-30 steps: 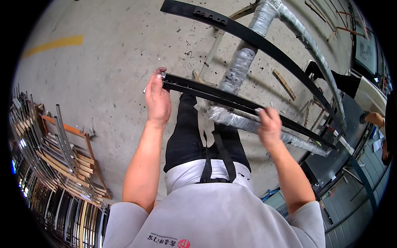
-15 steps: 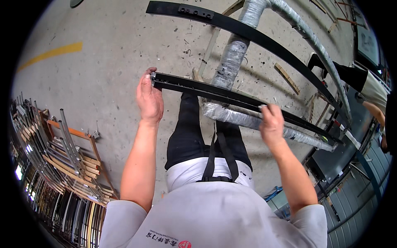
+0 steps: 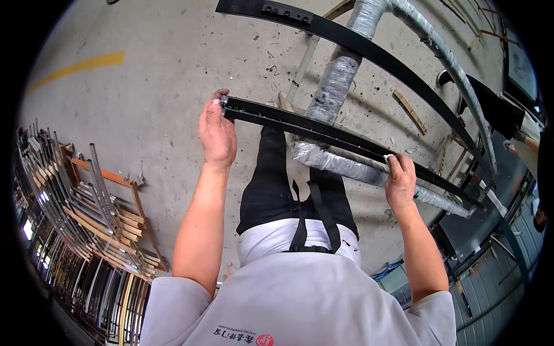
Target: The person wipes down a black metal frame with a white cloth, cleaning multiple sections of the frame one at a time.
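Note:
A long, straight black metal profile with a groove along it lies across the padded frame in front of me. My left hand is closed round its left end, thumb against the end face and fingertips behind it. Farther along, my right hand is closed in a pinch at the profile's near edge. A small whitish bit shows at its fingertips; what it is, I cannot make out. Beyond the straight profile, a curved black profile with a bolted plate near its left end rests over the same frame.
Silver-wrapped tubing forms the supporting frame below. At the left stands a rack of metal bars and wooden slats. A wooden strip lies on the concrete floor. Another person is at the far right.
My right hand has slid rightward along the straight profile, away from my left hand. My left hand stays at the profile's end. The whole view has shifted slightly.

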Available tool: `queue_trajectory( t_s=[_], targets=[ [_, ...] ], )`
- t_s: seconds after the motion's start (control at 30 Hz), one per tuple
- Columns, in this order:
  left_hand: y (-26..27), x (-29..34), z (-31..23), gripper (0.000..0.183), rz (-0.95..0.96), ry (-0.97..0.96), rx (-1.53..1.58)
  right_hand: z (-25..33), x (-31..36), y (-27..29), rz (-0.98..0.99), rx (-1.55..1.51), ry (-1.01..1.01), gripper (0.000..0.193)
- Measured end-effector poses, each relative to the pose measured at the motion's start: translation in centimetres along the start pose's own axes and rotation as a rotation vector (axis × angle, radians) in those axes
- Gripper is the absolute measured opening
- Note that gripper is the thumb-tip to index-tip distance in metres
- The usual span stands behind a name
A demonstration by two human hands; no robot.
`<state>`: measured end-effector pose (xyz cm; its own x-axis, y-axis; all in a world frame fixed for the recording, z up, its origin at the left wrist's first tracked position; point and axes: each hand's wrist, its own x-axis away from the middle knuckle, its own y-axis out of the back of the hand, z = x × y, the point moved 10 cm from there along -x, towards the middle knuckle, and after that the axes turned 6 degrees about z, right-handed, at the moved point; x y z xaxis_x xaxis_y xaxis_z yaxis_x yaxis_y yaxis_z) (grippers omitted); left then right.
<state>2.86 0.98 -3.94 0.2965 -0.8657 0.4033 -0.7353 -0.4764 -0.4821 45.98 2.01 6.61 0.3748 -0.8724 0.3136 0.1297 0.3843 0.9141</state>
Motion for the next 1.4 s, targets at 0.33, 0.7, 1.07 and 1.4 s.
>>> queue_trajectory(
  t_s=[0.33, 0.7, 1.07, 1.4],
  targets=[
    [-0.8, -0.3, 0.6, 0.048, 0.053, 0.061, -0.064, 28.7, -15.7, -3.0, -0.184, -0.338, 0.469, 0.009],
    [-0.1, -0.2, 0.1, 0.047, -0.002, -0.028, -0.055, 18.2, -9.3, -1.6, -0.189, -0.296, 0.233, 0.032],
    [-0.1, -0.1, 0.2, 0.05, -0.017, 0.015, -0.126, 23.4, -13.4, -1.6, -0.259, -0.405, 0.371, 0.025],
    [-0.1, 0.0, 0.5, 0.054, -0.027, 0.025, -0.181, 22.2, -13.0, -2.4, -0.112, -0.399, 0.255, 0.032]
  ],
)
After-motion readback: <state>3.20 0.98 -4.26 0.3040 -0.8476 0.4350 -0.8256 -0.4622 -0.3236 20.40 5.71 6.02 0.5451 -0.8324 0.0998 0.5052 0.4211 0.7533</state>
